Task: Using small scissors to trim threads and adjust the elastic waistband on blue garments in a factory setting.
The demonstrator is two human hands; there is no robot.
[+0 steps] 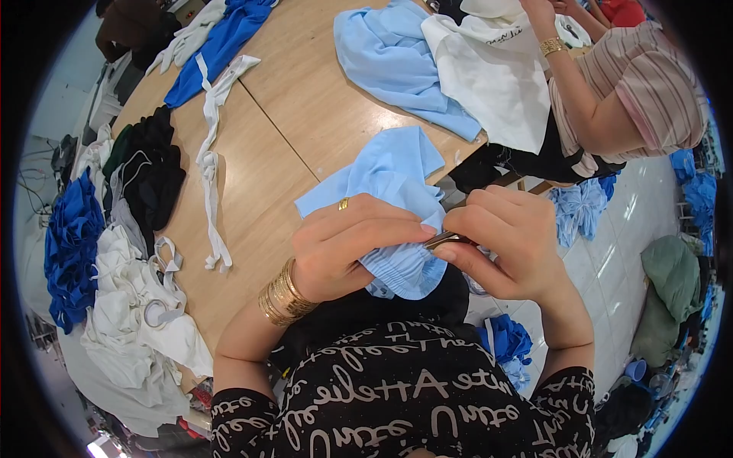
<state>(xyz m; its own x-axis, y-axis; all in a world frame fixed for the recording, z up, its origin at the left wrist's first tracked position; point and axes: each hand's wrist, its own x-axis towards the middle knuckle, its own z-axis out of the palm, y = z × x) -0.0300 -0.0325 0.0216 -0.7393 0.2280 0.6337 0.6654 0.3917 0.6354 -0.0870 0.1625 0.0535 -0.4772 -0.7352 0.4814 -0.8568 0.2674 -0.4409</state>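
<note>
A light blue garment piece (401,172) with a gathered, elasticated edge hangs between the table edge and my lap. My left hand (343,248) is closed on it, thumb and fingertips pinching the fabric near the gathers. In my right hand (508,240) is a small metal tool that looks like thread snips (450,239), gripped between thumb and curled fingers. Its tip meets the cloth right beside my left fingertips. The far part of the garment lies spread on the wooden table (267,183). The snips' handles are mostly hidden inside my right hand.
Left on the table are a white fabric strip (210,164), black garments (145,172), white cloth (126,305) and blue ruffled fabric (72,244). Across it lies more light blue cloth (389,57). At right, a co-worker's arm (588,99) handles white fabric (492,84). Blue bundles (508,340) sit below.
</note>
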